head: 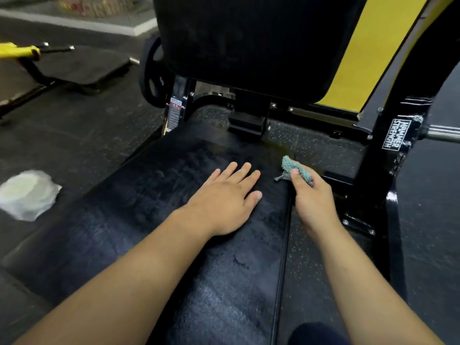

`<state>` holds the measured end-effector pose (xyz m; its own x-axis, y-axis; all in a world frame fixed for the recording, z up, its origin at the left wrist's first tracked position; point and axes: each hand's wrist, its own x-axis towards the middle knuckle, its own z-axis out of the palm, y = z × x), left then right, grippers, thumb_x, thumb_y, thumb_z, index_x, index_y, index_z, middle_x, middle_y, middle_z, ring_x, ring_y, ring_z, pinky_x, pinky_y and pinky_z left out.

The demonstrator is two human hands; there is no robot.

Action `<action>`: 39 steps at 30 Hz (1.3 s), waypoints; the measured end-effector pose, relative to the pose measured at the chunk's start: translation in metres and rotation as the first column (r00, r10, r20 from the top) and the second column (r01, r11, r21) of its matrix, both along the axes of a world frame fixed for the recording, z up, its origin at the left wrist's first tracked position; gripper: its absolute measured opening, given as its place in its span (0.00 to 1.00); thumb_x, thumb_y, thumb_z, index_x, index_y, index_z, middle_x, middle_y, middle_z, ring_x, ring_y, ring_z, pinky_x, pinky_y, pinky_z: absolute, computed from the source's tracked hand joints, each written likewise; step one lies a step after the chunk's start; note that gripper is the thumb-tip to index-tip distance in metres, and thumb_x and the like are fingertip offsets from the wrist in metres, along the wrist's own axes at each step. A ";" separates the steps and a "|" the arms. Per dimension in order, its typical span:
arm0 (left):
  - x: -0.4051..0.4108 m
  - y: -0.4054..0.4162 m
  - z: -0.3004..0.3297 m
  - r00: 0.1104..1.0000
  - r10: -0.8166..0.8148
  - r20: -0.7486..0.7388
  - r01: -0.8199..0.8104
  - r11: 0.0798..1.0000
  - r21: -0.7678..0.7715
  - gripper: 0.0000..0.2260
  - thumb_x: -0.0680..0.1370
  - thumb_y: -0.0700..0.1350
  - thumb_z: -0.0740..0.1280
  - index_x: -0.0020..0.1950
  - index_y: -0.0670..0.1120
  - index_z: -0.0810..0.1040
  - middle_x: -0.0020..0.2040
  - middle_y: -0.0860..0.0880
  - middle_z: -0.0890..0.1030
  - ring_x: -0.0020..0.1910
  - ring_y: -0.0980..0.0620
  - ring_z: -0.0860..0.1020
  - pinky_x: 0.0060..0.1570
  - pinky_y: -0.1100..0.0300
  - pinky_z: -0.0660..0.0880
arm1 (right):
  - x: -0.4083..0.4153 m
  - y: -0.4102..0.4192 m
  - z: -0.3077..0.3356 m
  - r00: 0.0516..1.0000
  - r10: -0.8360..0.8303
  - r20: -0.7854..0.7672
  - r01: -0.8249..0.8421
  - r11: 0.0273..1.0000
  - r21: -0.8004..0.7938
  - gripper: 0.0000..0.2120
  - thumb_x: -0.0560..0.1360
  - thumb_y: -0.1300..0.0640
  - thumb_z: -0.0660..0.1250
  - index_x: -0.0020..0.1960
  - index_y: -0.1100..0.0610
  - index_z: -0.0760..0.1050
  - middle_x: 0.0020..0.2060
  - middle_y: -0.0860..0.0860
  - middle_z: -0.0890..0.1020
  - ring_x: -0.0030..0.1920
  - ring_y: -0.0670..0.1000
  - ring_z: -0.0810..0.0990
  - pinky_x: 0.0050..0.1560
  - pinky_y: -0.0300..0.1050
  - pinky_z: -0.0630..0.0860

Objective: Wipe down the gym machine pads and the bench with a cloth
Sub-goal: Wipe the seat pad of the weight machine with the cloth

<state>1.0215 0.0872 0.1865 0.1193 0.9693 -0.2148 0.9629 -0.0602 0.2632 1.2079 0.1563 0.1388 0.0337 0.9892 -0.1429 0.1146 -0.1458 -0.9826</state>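
A black seat pad (154, 220) of the gym machine fills the middle of the view, streaked with damp marks. Its black back pad (249, 41) stands upright behind it. My left hand (224, 202) lies flat on the seat pad, palm down, fingers spread. My right hand (311, 197) is at the pad's right edge, closed around a bunched teal cloth (295, 168) whose end sticks out past my thumb.
The machine's black frame (393, 135) with a white brand label rises on the right, a steel bar (445, 133) jutting from it. A yellow panel (368, 53) stands behind. A crumpled white plastic bag (27, 195) lies on the floor at left. Another bench (82, 66) sits far left.
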 end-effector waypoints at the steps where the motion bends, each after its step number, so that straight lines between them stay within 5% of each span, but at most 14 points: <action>1: -0.001 0.000 -0.001 1.000 0.005 0.013 -0.005 1.000 -0.003 0.27 0.86 0.61 0.45 0.85 0.58 0.46 0.85 0.56 0.43 0.83 0.54 0.39 0.81 0.51 0.39 | -0.001 0.000 0.001 1.000 0.003 0.003 -0.003 1.000 -0.007 0.12 0.81 0.45 0.66 0.63 0.42 0.81 0.58 0.42 0.85 0.60 0.45 0.83 0.67 0.56 0.77; 7: -0.003 0.002 -0.001 1.000 0.002 -0.008 -0.002 1.000 0.009 0.27 0.85 0.63 0.44 0.84 0.59 0.46 0.84 0.58 0.43 0.83 0.55 0.40 0.81 0.51 0.40 | -0.008 -0.002 0.009 0.995 0.008 0.100 -0.009 1.000 0.016 0.15 0.85 0.51 0.62 0.70 0.48 0.77 0.61 0.44 0.82 0.62 0.45 0.79 0.69 0.49 0.74; 12: -0.003 0.006 -0.006 0.999 -0.033 -0.021 0.034 0.999 0.025 0.27 0.86 0.62 0.44 0.85 0.57 0.47 0.85 0.56 0.44 0.83 0.52 0.41 0.82 0.49 0.41 | -0.007 -0.012 0.011 0.981 0.018 0.191 -0.020 1.000 0.004 0.14 0.85 0.49 0.59 0.68 0.49 0.76 0.59 0.48 0.82 0.59 0.50 0.80 0.66 0.55 0.76; 18: -0.003 0.008 -0.009 0.998 -0.059 -0.013 0.060 0.997 0.039 0.27 0.86 0.61 0.45 0.85 0.55 0.49 0.85 0.54 0.46 0.84 0.49 0.42 0.81 0.46 0.42 | -0.005 -0.024 0.013 0.973 -0.004 0.232 0.000 1.000 0.017 0.13 0.86 0.50 0.58 0.66 0.50 0.76 0.51 0.50 0.83 0.46 0.50 0.80 0.49 0.48 0.75; 25: -0.005 -0.007 -0.001 0.993 -0.100 0.056 0.098 0.994 0.043 0.27 0.87 0.59 0.49 0.85 0.52 0.51 0.85 0.54 0.48 0.84 0.50 0.44 0.81 0.48 0.42 | -0.003 -0.083 0.018 0.971 -0.003 0.238 -0.002 1.000 0.020 0.13 0.86 0.51 0.58 0.66 0.53 0.76 0.56 0.49 0.82 0.56 0.51 0.81 0.58 0.49 0.77; 30: 0.002 -0.029 -0.001 0.989 -0.149 0.007 0.148 0.988 0.039 0.28 0.87 0.60 0.47 0.85 0.51 0.48 0.85 0.54 0.46 0.84 0.49 0.44 0.82 0.49 0.44 | 0.005 -0.141 0.019 0.985 -0.005 0.174 0.001 1.000 0.021 0.10 0.86 0.51 0.58 0.60 0.49 0.79 0.52 0.47 0.84 0.54 0.49 0.82 0.59 0.50 0.78; 36: -0.007 -0.038 0.004 0.977 -0.210 0.030 0.211 0.977 -0.021 0.29 0.86 0.61 0.48 0.85 0.54 0.47 0.85 0.56 0.45 0.84 0.51 0.42 0.82 0.51 0.42 | 0.010 -0.230 0.032 0.988 0.019 0.156 -0.019 1.000 0.001 0.10 0.86 0.50 0.59 0.55 0.46 0.79 0.37 0.38 0.82 0.37 0.37 0.76 0.41 0.36 0.71; 39: -0.010 -0.043 0.007 0.970 -0.242 0.028 0.242 0.970 0.002 0.29 0.86 0.61 0.48 0.85 0.53 0.48 0.85 0.56 0.45 0.84 0.52 0.43 0.82 0.51 0.43 | 0.009 -0.244 0.037 0.991 0.011 0.130 -0.013 1.000 0.016 0.10 0.86 0.51 0.59 0.54 0.45 0.80 0.41 0.36 0.83 0.40 0.35 0.78 0.44 0.36 0.71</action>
<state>1.0119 0.0443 0.1932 0.3558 0.9107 -0.2097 0.9121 -0.2896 0.2901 1.2169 -0.0874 0.1757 0.0388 0.9919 -0.1213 0.2430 -0.1271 -0.9616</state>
